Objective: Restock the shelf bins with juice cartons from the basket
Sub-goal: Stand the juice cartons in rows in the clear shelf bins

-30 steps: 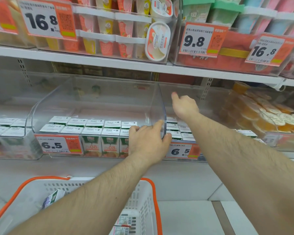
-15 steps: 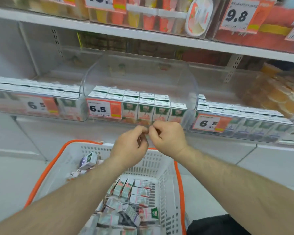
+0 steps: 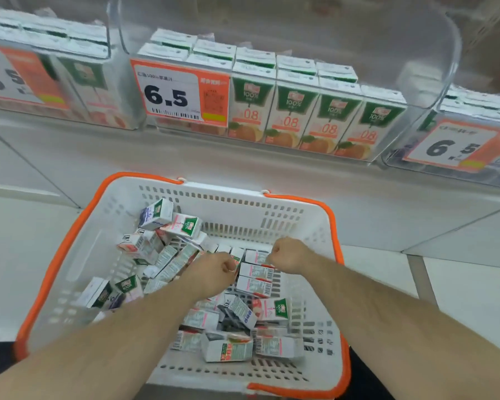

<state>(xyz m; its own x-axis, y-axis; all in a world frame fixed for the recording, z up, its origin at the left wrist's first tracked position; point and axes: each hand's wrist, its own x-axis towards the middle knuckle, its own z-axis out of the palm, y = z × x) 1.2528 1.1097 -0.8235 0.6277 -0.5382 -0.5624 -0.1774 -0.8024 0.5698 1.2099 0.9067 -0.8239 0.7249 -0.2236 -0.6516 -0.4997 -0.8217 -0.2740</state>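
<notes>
While over cartons (image 3: 256, 272) — fingers (image 3: 228, 265) curled.

The shelf bins (image 3: 433, 90) are formed of clear, glossy plastic. The basket (image 3: 78, 255) is moulded in matt white perforated plastic, rimmed in orange. The juice cartons (image 3: 254, 287) are made of smooth printed paperboard. Paper price labels (image 3: 179, 93) are shown.

I see the basket (image 3: 298, 223), white slotted plastic with an orange rim, at 6 o'clock below the shelf. Loose juice cartons (image 3: 244, 310) lie jumbled inside it, mostly on their sides. At 12 o'clock, the clear centre shelf bin (image 3: 433, 64) holds upright green-and-white cartons (image 3: 292, 111) in tidy rows behind a 6.5 price tag (image 3: 171, 93). Matching bins sit at 10 and 2 o'clock.
</notes>
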